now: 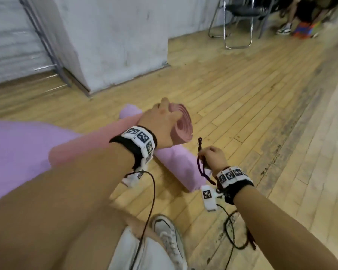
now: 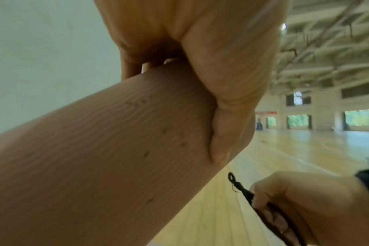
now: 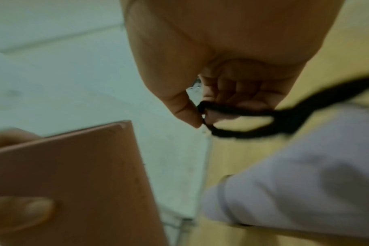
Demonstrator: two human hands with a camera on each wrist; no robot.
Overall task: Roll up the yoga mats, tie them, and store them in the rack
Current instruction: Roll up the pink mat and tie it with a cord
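Observation:
A rolled pink yoga mat (image 1: 183, 124) is lifted off the floor, its spiral end facing right. My left hand (image 1: 162, 123) grips it near that end; in the left wrist view the thumb (image 2: 221, 146) and fingers wrap the ribbed pink mat (image 2: 105, 158). My right hand (image 1: 211, 156) pinches a dark braided cord (image 1: 201, 164) that hangs down in a loop, just right of and below the mat's end. In the right wrist view thumb and fingers nip the cord (image 3: 242, 119) beside the pink mat (image 3: 74, 174). A rolled lilac mat (image 1: 176, 164) lies on the floor beneath.
A lilac mat (image 1: 18, 152) is spread flat on the wooden floor at the left. A white pillar (image 1: 115, 45) rises behind. A folding metal chair (image 1: 236, 22) and a person's feet (image 1: 285, 29) are at the far right. My white shoe (image 1: 170, 238) is below.

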